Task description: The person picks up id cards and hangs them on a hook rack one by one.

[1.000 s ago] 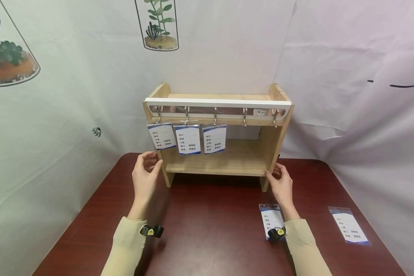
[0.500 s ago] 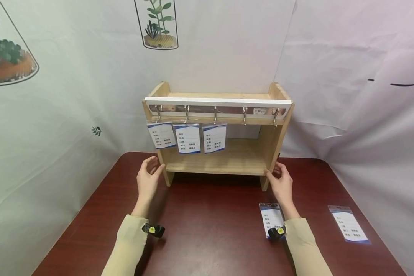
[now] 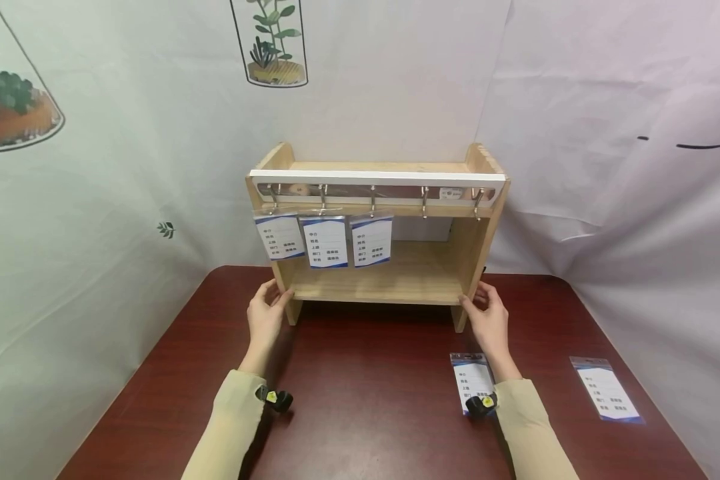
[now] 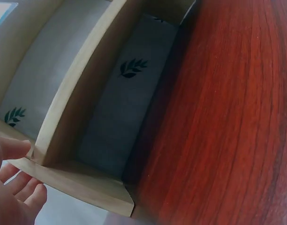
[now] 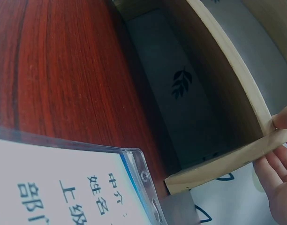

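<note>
A small wooden shelf (image 3: 420,287) stands on the table in the head view. My left hand (image 3: 265,322) grips the lower part of its left side panel, thumb at the front and fingers outside. On the opposite side panel, my right hand (image 3: 490,327) holds on in the same way. Both wrist views show thumb and fingers on either side of the panel edge, in the left wrist view my left hand (image 4: 14,187) and in the right wrist view my right hand (image 5: 280,178). Three badge holders (image 3: 325,242) hang from the left hooks of the rack (image 3: 384,179).
One badge holder (image 3: 471,381) lies on the table near my right wrist, partly hidden by it. Another badge holder (image 3: 607,390) lies farther right. The dark red table (image 3: 360,400) is bordered by white printed cloth (image 3: 396,80) at the back and sides.
My left hand has moved right and slightly down, from beside the shelf's left panel to gripping it. My right hand keeps its place on the right panel.
</note>
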A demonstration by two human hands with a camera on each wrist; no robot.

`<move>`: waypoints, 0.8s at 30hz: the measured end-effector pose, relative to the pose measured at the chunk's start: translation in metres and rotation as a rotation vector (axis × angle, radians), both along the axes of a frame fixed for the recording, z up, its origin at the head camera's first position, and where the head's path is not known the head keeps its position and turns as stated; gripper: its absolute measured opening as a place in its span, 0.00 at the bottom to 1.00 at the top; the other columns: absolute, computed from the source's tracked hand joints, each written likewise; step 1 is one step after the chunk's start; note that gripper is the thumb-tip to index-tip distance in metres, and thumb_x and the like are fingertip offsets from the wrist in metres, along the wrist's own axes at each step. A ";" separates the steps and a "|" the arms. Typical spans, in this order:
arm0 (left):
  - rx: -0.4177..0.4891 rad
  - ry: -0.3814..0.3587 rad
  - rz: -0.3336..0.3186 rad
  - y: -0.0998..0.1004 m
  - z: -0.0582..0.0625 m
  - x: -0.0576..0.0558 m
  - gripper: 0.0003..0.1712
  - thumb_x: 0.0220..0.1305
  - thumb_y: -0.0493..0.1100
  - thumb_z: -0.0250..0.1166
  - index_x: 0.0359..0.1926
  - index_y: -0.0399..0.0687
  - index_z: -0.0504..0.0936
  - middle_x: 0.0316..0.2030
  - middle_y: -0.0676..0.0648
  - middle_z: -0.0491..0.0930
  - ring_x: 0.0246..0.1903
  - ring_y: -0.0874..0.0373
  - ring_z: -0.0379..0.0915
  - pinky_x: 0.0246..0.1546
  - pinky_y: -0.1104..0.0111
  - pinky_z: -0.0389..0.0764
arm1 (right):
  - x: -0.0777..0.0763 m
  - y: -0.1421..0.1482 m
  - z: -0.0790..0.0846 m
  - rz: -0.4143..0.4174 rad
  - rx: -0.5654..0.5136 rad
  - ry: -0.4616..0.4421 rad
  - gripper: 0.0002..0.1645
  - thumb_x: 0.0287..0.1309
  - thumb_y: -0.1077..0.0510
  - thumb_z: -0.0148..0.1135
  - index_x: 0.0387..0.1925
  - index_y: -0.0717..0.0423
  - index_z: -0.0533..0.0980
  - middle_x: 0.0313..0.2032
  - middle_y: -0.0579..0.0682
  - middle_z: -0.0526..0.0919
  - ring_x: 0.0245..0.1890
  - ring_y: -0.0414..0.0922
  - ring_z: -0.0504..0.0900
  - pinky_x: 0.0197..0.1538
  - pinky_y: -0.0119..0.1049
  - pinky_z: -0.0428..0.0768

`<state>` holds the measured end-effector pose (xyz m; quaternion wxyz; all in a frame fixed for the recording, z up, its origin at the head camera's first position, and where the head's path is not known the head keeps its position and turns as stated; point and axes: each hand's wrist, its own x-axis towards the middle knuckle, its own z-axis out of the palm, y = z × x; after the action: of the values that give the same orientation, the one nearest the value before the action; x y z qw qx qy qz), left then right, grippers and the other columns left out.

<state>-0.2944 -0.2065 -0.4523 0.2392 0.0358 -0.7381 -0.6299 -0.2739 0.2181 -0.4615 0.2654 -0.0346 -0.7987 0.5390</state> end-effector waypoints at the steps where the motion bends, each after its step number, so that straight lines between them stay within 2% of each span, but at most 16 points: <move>1: -0.003 -0.002 0.006 0.000 -0.001 0.000 0.24 0.63 0.35 0.71 0.59 0.32 0.78 0.54 0.31 0.80 0.55 0.43 0.78 0.53 0.72 0.79 | 0.000 0.000 0.000 0.000 -0.001 0.000 0.30 0.61 0.60 0.69 0.62 0.66 0.72 0.53 0.65 0.81 0.52 0.56 0.81 0.39 0.14 0.73; 12: -0.052 -0.030 0.035 0.000 -0.007 -0.002 0.25 0.64 0.40 0.72 0.59 0.36 0.79 0.54 0.34 0.82 0.53 0.45 0.80 0.40 0.81 0.77 | 0.001 0.002 -0.001 0.006 -0.005 0.013 0.29 0.61 0.60 0.70 0.61 0.65 0.72 0.52 0.64 0.82 0.52 0.54 0.81 0.38 0.14 0.73; 17: -0.044 -0.022 0.036 0.000 -0.008 -0.001 0.25 0.64 0.39 0.72 0.59 0.36 0.79 0.53 0.34 0.82 0.52 0.45 0.80 0.38 0.83 0.76 | 0.002 0.002 -0.002 0.006 0.000 0.011 0.29 0.62 0.60 0.69 0.62 0.65 0.72 0.52 0.64 0.82 0.52 0.54 0.81 0.38 0.13 0.73; 20: -0.055 -0.023 0.041 0.000 -0.008 0.000 0.24 0.64 0.39 0.72 0.59 0.36 0.79 0.53 0.34 0.82 0.52 0.45 0.80 0.41 0.79 0.78 | 0.001 0.001 -0.003 0.008 0.004 0.012 0.29 0.62 0.60 0.69 0.62 0.65 0.72 0.52 0.65 0.82 0.52 0.55 0.81 0.38 0.13 0.73; 24: -0.079 -0.035 0.047 0.000 -0.007 0.000 0.25 0.65 0.40 0.71 0.60 0.37 0.78 0.54 0.35 0.82 0.53 0.45 0.79 0.48 0.64 0.82 | 0.000 0.003 -0.002 0.020 0.011 0.006 0.30 0.62 0.59 0.70 0.62 0.65 0.72 0.53 0.64 0.82 0.52 0.55 0.81 0.39 0.13 0.73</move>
<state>-0.2946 -0.2069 -0.4591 0.2421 0.0545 -0.7655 -0.5937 -0.2741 0.2211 -0.4632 0.2626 -0.0237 -0.8011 0.5373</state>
